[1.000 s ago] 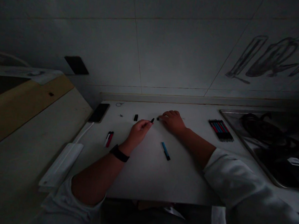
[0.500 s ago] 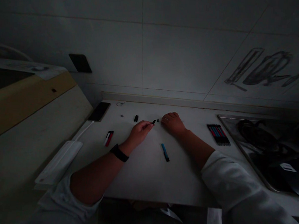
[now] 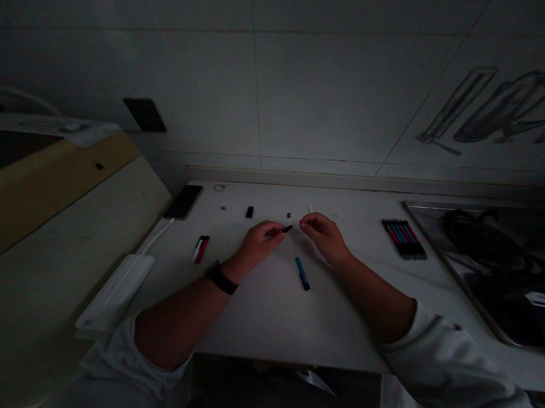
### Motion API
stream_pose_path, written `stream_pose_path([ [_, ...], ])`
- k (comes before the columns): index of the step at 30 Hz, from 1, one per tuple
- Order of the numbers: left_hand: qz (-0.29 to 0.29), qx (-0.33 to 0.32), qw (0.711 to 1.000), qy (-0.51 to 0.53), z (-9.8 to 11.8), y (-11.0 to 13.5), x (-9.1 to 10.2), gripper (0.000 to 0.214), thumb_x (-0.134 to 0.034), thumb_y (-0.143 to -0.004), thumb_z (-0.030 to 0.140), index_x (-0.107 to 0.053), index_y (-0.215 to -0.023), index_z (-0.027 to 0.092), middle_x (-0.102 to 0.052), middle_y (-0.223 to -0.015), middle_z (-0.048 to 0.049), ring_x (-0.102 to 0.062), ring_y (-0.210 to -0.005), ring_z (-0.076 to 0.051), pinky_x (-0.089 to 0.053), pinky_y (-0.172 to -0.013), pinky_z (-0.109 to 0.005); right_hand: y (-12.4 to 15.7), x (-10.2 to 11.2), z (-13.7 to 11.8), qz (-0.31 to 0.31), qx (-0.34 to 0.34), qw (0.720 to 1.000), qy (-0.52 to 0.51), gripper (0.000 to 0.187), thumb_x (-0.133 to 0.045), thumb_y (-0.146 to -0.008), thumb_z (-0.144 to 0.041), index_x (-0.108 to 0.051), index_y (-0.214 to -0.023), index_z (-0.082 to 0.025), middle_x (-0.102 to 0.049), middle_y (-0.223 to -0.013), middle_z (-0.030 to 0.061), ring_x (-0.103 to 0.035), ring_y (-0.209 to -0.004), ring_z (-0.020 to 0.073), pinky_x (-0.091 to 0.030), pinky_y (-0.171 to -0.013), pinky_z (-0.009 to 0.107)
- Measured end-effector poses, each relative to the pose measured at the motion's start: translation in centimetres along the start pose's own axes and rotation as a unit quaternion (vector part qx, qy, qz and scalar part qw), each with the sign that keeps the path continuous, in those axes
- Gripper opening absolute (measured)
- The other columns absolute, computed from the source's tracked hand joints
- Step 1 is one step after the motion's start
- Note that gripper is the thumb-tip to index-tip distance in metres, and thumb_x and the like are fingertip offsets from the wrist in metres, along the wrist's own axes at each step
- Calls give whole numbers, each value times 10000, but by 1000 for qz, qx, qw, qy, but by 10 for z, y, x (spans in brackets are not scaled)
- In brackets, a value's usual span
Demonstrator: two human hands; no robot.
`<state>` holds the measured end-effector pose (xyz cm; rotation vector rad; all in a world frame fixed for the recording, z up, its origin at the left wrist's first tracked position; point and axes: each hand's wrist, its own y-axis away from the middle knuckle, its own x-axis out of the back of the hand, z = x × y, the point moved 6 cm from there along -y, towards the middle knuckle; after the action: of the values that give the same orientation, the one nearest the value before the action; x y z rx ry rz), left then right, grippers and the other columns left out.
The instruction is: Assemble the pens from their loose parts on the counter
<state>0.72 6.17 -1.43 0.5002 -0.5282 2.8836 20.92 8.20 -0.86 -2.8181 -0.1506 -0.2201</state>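
Observation:
My left hand [image 3: 262, 240], with a dark band on its wrist, pinches a small black piece [image 3: 288, 228] between thumb and fingers. Just right of it, my right hand [image 3: 324, 236] is closed in a pinch, thumb against fingertips; anything between them is too small to make out. A tiny dark part [image 3: 289, 215] lies on the table behind the hands. Behind the right fingers stands out a thin white stick [image 3: 310, 208]. Nearer to me lies a blue-and-black pen-like barrel [image 3: 302, 273]. Two short black pieces [image 3: 249, 212] sit together beyond my left hand.
Red, white and black pieces [image 3: 200, 249] lie on the left, near a phone [image 3: 183, 202] on a cable and a white box-like object [image 3: 115, 296]. Tiny bits [image 3: 223, 207] and a thin loop [image 3: 220, 188] are farther back. At right are several red and blue pens [image 3: 404, 239] and a metal-rimmed sink [image 3: 451, 277].
My right hand has lifted toward me, its fingers now pinched, uncovering the white stick. My left hand has shifted slightly right with the black piece, which is now tilted flatter.

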Motion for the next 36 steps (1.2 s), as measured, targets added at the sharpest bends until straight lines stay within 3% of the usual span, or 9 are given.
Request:
stream_pose_path([
  [5,-19,-15,999,-27,9,3,-4,146,-718,-915,301,-744,-1015,198,-743,-1026,-76,-691,-955,-198,-557,-895,-369,1,-3,3,-8,-24,998,-63,276,-796,-805,-472,-666,-884,-242,-715,-880,24,-673,-839,184,-558,-846,363],
  [14,-12,-15,999,-27,4,2,-5,149,-729,-896,293,-740,-1008,195,-738,-983,-67,-687,-918,-192,-553,-855,-355,2,-7,6,-27,-16,998,-45,265,-789,-810,-464,-684,-870,-228,-725,-854,27,-677,-794,173,-555,-796,338],
  [23,-20,-6,1000,-4,-1,3,-8,184,-715,-904,317,-743,-1045,201,-756,-1033,-76,-700,-952,-201,-562,-906,-385,7,-8,0,-51,25,996,67,277,-718,-878,-473,-794,-1015,-245,-790,-979,62,-743,-901,209,-592,-867,378],
  [28,-4,16,1000,24,-1,5,-8,193,-710,-914,334,-732,-1049,198,-762,-1052,-79,-704,-978,-209,-564,-943,-392,5,7,-11,-29,77,988,133,283,-682,-923,-432,-787,-1128,-268,-778,-1065,73,-738,-952,211,-593,-863,361],
  [32,-4,31,999,43,2,5,-10,176,-685,-928,331,-723,-1038,199,-764,-1033,-71,-710,-963,-209,-569,-929,-385,-4,37,-5,32,76,959,271,261,-604,-961,-313,-778,-1142,-240,-766,-1081,88,-721,-924,215,-588,-837,364],
  [36,-14,38,998,53,3,5,-13,162,-688,-922,328,-726,-1023,207,-764,-1013,-64,-709,-960,-212,-570,-911,-383,-11,50,13,-34,70,905,419,368,-538,-964,-179,-743,-1267,-210,-746,-1179,116,-694,-1064,238,-547,-981,405],
])
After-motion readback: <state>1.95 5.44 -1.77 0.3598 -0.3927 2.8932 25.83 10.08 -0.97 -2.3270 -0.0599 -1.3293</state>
